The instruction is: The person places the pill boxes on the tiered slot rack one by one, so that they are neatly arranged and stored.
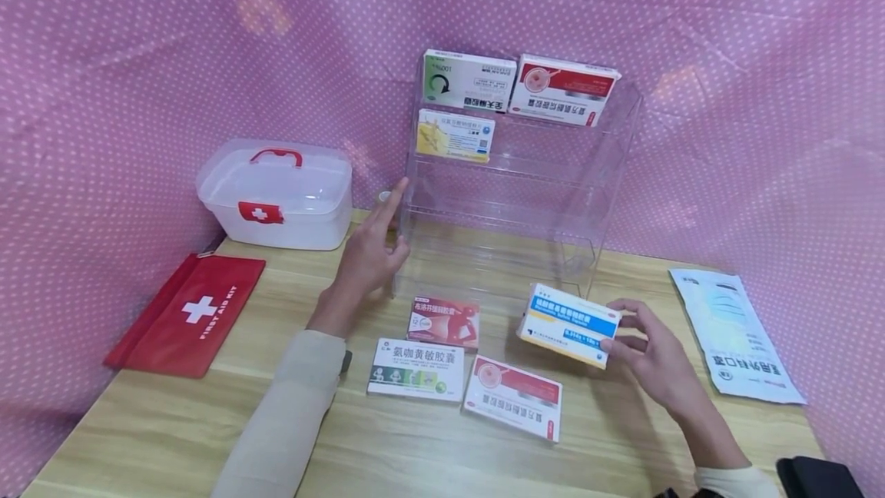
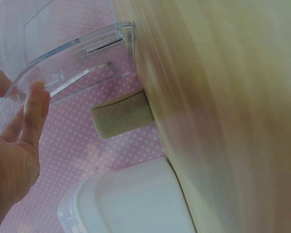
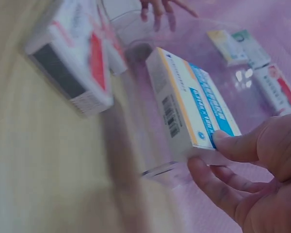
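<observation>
My right hand (image 1: 646, 352) pinches one end of a blue, white and yellow medicine box (image 1: 570, 325), thumb on its front face. The box is held up over the table before the clear acrylic display rack (image 1: 505, 252). My left hand (image 1: 373, 252) is at the rack's left side, fingers extended along its edge. On the rack's top tier stand a green-and-white box (image 1: 469, 83) and a red-and-white box (image 1: 563, 91); a yellow-and-white box (image 1: 455, 137) stands one tier lower. On the table lie a pink-red box (image 1: 442, 321), a white-and-green box (image 1: 415, 370) and another red-and-white box (image 1: 513, 398).
A white first-aid case (image 1: 276, 194) with a red handle stands at the back left, a red first-aid pouch (image 1: 190, 317) in front of it. A tan bandage roll (image 2: 123, 114) stands between case and rack. A mask packet (image 1: 736, 336) lies at the right.
</observation>
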The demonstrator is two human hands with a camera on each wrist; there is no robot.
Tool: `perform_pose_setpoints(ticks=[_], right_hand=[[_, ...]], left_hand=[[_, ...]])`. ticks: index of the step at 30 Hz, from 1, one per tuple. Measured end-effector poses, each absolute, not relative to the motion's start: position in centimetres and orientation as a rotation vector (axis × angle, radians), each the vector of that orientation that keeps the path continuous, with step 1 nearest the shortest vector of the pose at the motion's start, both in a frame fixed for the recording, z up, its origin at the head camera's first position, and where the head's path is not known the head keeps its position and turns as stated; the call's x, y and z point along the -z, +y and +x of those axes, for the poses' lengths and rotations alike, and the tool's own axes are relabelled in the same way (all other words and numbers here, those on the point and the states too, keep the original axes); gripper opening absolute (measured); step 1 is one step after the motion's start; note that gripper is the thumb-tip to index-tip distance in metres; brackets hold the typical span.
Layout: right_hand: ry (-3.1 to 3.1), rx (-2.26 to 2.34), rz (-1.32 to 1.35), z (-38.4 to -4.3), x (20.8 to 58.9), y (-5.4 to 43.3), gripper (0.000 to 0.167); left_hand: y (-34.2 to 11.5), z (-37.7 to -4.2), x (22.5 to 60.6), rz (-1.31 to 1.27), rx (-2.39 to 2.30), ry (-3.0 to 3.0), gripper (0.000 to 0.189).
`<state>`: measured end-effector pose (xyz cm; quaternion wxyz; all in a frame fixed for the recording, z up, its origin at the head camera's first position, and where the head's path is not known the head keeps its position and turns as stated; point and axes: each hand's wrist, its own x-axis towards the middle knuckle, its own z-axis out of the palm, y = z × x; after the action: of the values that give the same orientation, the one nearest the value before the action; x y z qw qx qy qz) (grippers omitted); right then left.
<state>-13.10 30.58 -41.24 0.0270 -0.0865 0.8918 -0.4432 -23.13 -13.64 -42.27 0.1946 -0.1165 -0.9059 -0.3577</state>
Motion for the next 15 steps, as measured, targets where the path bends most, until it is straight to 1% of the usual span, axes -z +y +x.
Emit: perform_pose_setpoints(ticks=[8, 15], right_hand=[[2.938, 1.445, -0.408, -16.8, 36.4, 28.6, 0.056], [3.169, 1.421, -0.467, -21.0, 30.4, 26.9, 0.058]], left_hand=[[-14.2, -23.1, 42.2, -0.330, 0.978, -2.533, 0.104], [-14.0, -23.2, 42.5, -0.357, 0.974, -2.520, 0.104]])
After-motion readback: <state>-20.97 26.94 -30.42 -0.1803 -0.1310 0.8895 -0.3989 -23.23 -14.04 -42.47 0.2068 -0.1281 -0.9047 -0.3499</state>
